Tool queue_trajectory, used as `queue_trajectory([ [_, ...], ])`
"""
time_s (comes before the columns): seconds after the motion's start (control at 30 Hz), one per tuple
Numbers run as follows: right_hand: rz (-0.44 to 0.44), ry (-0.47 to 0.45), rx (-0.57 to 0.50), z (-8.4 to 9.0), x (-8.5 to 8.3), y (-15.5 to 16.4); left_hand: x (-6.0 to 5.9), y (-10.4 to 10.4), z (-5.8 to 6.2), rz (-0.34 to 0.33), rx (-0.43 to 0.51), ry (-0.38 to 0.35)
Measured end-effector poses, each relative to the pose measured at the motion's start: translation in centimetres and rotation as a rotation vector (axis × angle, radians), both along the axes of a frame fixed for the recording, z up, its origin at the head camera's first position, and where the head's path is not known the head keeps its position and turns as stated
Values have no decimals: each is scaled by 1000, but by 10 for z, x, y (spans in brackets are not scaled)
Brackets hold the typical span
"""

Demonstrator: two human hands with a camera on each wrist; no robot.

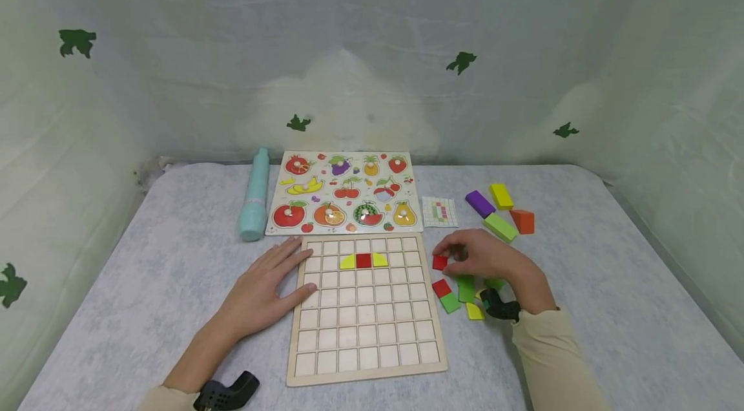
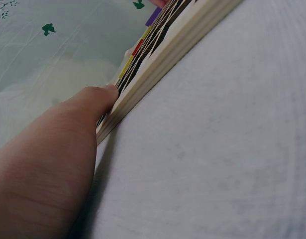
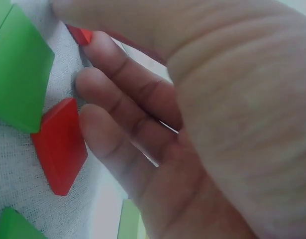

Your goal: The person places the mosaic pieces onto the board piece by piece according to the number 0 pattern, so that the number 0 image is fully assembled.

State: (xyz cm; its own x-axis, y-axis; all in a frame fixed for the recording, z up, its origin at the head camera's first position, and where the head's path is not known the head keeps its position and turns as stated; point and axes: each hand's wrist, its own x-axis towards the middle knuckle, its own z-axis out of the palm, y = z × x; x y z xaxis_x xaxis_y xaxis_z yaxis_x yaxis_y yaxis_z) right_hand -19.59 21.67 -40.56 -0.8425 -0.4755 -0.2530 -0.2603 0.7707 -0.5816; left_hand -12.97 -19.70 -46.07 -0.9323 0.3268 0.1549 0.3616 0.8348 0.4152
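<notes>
A wooden grid board (image 1: 366, 380) lies in the middle of the table; its second row holds a red square tile (image 1: 363, 260) between two yellow rounded tiles (image 1: 347, 262). My left hand (image 1: 264, 295) rests at the board's left edge, fingers extended, the thumb touching the rim in the left wrist view. Right of the board, my right hand (image 1: 491, 256) pinches a small red tile (image 1: 439, 263) between thumb and fingertips. Below that hand lie another red tile (image 1: 441, 288), green tiles (image 1: 449, 303) and yellow tiles (image 1: 475, 312), some partly hidden by the wrist.
Behind the board lies a fruit puzzle (image 1: 349, 194), with a teal bottle-shaped object (image 1: 254, 198) to its left and a small patterned card (image 1: 439, 212) to its right. Purple (image 1: 480, 203), yellow (image 1: 501, 196), green (image 1: 500, 227) and orange blocks (image 1: 522, 221) lie at the back right.
</notes>
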Motion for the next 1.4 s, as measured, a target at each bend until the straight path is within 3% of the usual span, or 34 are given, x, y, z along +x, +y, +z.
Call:
queue_trajectory([
  [0.27,7,53,-18,0,2,-10,0,-1,-1,-6,6,13],
  [0.57,89,71,-91,1,6,-33,0,-2,-2,-7,3,23],
  [0.87,105,100,-88,1,14,-58,-1,-1,-3,-1,-5,14],
  [1.2,208,219,-63,-3,20,-79,0,0,-2,-1,-5,13],
  [1.4,244,240,-61,-2,24,-86,0,0,-1,-1,-10,14],
])
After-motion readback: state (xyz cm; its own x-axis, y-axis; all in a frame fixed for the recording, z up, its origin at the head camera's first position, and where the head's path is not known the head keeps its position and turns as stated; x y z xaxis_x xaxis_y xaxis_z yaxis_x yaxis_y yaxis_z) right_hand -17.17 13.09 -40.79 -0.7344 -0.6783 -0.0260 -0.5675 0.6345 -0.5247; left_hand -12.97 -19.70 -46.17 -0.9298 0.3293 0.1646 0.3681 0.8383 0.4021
